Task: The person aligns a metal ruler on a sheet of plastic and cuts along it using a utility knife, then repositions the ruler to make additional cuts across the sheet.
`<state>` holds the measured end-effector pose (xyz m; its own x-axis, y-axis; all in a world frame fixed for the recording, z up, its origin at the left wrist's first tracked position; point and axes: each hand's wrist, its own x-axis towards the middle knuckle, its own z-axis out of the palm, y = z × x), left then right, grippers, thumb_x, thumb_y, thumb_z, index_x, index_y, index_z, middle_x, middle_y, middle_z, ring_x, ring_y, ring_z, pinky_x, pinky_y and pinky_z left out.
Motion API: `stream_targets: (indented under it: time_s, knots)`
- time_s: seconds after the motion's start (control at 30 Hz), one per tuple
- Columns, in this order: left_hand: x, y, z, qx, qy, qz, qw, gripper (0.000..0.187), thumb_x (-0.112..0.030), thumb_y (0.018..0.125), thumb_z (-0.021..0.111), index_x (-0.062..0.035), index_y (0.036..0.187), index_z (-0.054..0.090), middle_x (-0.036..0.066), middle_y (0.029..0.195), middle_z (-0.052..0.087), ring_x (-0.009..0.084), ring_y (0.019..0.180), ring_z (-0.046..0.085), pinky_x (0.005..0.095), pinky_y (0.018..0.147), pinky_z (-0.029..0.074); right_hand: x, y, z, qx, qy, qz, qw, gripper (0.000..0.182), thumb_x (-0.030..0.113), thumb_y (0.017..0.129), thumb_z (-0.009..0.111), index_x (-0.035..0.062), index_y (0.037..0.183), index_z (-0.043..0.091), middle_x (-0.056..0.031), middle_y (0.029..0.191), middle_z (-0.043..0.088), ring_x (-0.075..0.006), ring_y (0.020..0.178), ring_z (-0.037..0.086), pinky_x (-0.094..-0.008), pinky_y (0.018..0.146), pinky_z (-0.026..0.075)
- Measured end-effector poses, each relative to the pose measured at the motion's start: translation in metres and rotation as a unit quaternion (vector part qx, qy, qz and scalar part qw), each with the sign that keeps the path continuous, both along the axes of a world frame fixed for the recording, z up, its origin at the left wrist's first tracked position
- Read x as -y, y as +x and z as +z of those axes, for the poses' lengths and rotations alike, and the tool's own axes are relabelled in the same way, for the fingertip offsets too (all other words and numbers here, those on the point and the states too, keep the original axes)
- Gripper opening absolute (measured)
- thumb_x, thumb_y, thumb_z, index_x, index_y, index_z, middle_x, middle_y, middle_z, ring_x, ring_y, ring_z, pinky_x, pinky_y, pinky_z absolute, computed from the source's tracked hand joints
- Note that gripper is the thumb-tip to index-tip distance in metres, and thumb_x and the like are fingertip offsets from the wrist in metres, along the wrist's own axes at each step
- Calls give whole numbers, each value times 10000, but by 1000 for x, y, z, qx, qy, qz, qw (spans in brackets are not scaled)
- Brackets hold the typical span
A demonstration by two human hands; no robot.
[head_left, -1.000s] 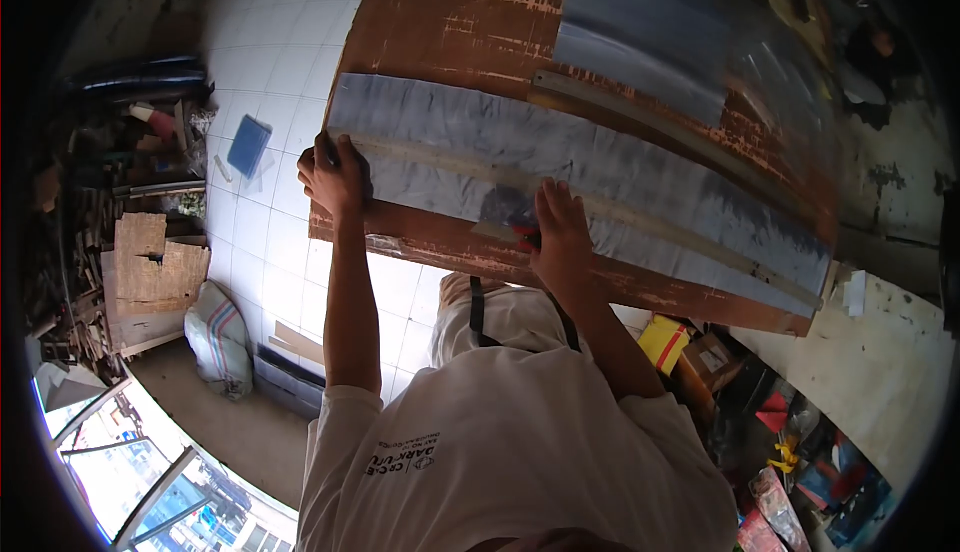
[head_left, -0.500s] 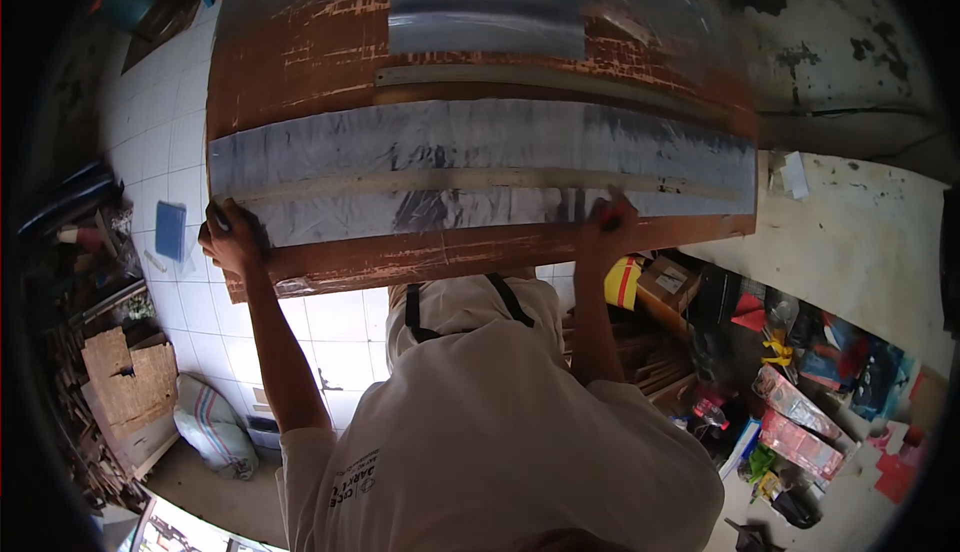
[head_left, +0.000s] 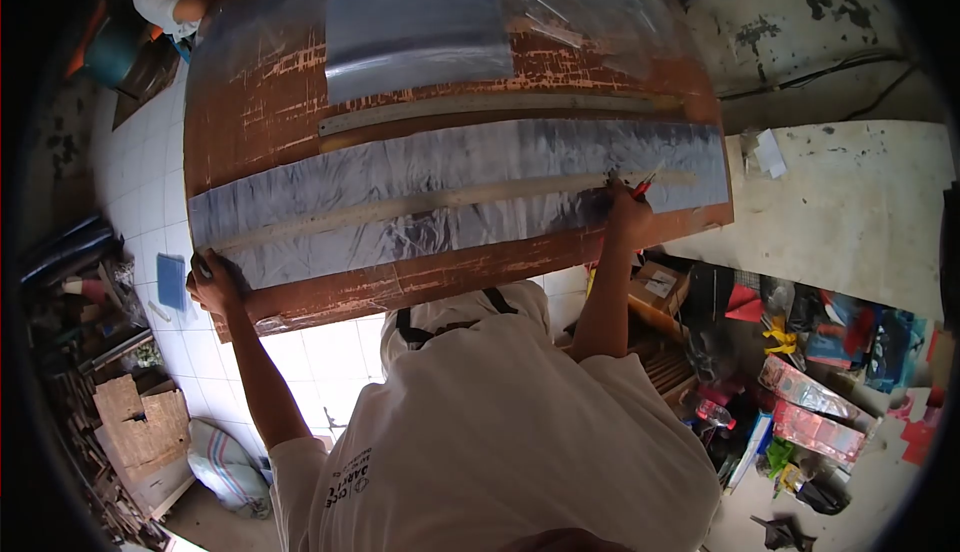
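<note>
Across wrinkled grey sheeting (head_left: 450, 164) lies a long, narrow strip (head_left: 440, 199).

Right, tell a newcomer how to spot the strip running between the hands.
Find the big brown board, then the long grey sheet across its near side. The pale strip runs lengthwise on that sheet; a similar strip lies beyond the sheet.

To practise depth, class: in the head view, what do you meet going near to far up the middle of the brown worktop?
Worktop's bare near edge, long grey strip, slim bar beyond it, blue-grey rectangular sheet.
</note>
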<state>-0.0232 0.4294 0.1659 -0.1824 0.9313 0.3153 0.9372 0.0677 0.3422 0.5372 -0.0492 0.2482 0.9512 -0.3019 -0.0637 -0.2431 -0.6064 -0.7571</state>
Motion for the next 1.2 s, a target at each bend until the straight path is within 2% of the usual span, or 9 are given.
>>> stream_targets:
  time_s: [0.07,0.13,0.23,0.37,0.6,0.73,0.87,1.17,1.2]
  knots:
    - [-1,-1,-2,-4,-5,10,1000,526,-638,919,563,-309,1316,664,84,1283,610,335,1225,508,556,1002,402,-2,9,-3,-8,-3,13,1000,321,324,747,808,17,840,798,-113,790,764,-193,748,717,-363,741,532]
    - [-3,-3,-2,5,-9,0,1000,536,-645,916,559,-310,1320,660,88,1305,597,338,1234,505,565,1007,396,-5,16,-7,3,52,23,998,304,294,752,832,5,803,752,-59,607,624,-168,482,538,-329,477,430]
    - [0,1,-2,5,7,15,1000,493,-628,908,597,-296,1261,689,100,1269,627,332,1225,520,552,1002,411,-11,12,13,-56,104,26,993,285,273,759,827,7,766,722,-21,562,541,-132,425,456,-311,406,357]
    - [-5,-6,-8,5,-13,-12,1000,546,-640,918,547,-302,1334,649,105,1347,574,351,1264,496,585,1009,393,-8,19,7,-63,164,38,984,288,257,758,826,-5,765,707,-18,558,535,-125,421,448,-297,397,339]
    - [11,16,20,25,-36,28,999,550,-616,905,572,-294,1345,642,118,1352,568,363,1262,502,588,1025,394,-5,38,5,-150,140,19,979,223,204,767,821,17,771,699,-79,769,733,-128,460,448,-303,433,378]
    - [18,24,33,33,-42,26,998,537,-579,901,596,-261,1333,638,128,1340,567,382,1255,498,595,1010,403,17,69,-30,-162,153,42,974,253,198,748,846,22,752,664,-66,713,690,-143,436,460,-311,417,405]
    - [22,29,41,48,-32,23,998,504,-542,904,604,-237,1303,643,141,1342,553,389,1244,495,586,1008,401,27,79,-30,-204,150,54,966,247,193,733,878,69,748,665,-28,657,641,-124,442,439,-309,470,418]
    - [23,28,40,73,-50,25,996,519,-528,901,620,-227,1324,629,121,1319,530,349,1266,464,546,1030,373,23,75,-35,-147,179,35,972,291,195,747,907,45,740,658,-41,658,636,-122,416,415,-271,402,378]
    - [23,28,40,78,-50,29,995,519,-528,901,620,-227,1324,629,121,1319,530,349,1266,464,546,1030,373,27,79,-39,-141,160,43,976,323,254,745,906,40,743,664,-51,662,649,-150,440,476,-310,427,422]
